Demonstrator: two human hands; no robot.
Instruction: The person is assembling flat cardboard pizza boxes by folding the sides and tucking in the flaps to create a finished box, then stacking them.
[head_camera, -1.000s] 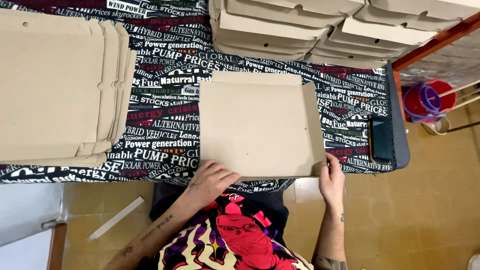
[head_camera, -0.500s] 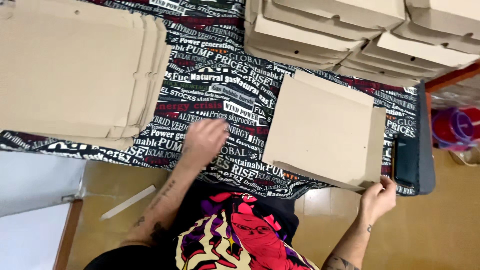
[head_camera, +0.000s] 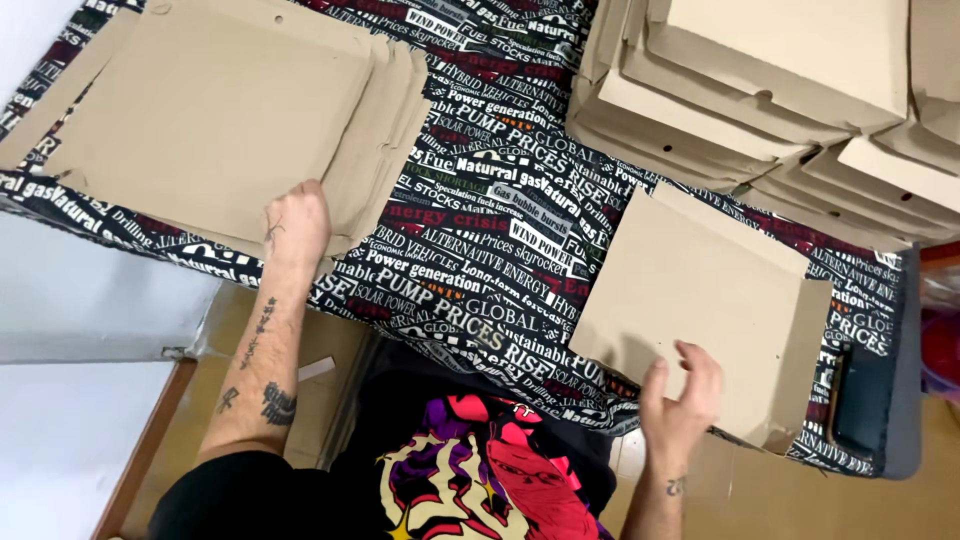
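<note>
The folded box (head_camera: 700, 300) lies flat on the printed cloth (head_camera: 480, 220) at the near right of the table, closed, turned so that its corners point roughly toward and away from the person; it is close to square, so no long axis stands out. Its near corner overhangs the table edge. The right hand (head_camera: 682, 395) rests on that near edge with fingers spread and loosely curled, touching the cardboard; whether it grasps or only steadies cannot be told. The left hand (head_camera: 296, 222) lies palm down on the near edge of the flat stack (head_camera: 220, 120) at the far left, fingers closed together on the top sheet; a firm hold is not evident. The stack's sheets are fanned, their right edges stepped. Finished boxes (head_camera: 760, 90) are piled along the far right, just beyond the folded box. A dark tray (head_camera: 868, 400) sits just right of it at the table's end. Between the stack and the box a broad strip of cloth is open. Against half a second earlier, the left hand has moved from the bare cloth to the stack, the right hand has come up from below the edge onto the box, and the box sits much as before.
</note>
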